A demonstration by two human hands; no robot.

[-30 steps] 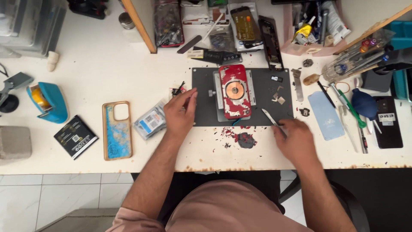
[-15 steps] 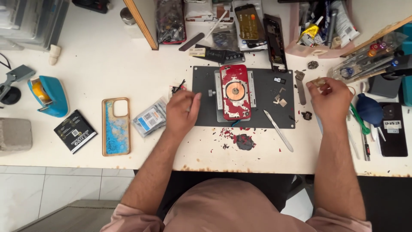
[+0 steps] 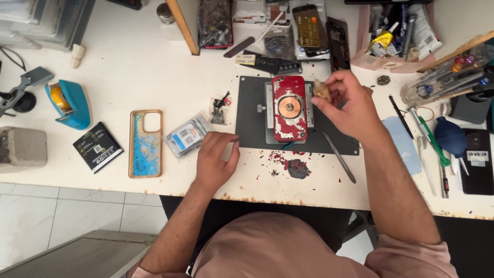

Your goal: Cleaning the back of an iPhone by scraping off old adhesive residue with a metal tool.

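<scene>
A red phone (image 3: 288,108) with its back glass chipped away and a copper coil showing lies clamped on a dark grey work mat (image 3: 248,123). My right hand (image 3: 346,103) hovers just right of the phone's top and pinches a small tan piece between its fingertips. My left hand (image 3: 215,160) rests flat on the table at the mat's left edge, fingers loosely spread, holding nothing. A metal pry tool (image 3: 339,156) lies on the mat's right part. Red glass chips and a dark lump (image 3: 297,168) sit in front of the mat.
A blue-and-tan phone case (image 3: 145,143), a bagged part (image 3: 187,135), a black battery (image 3: 98,146), a blue tape dispenser (image 3: 68,104) and a grey block (image 3: 21,148) lie to the left. Tools, a blue blower (image 3: 451,136) and a black phone (image 3: 478,161) crowd the right. Phones and parts line the back.
My right hand left the pry tool on the mat, reached to the right side of the table, and came back to the phone holding a small tan piece. My left hand slid off the mat toward me.
</scene>
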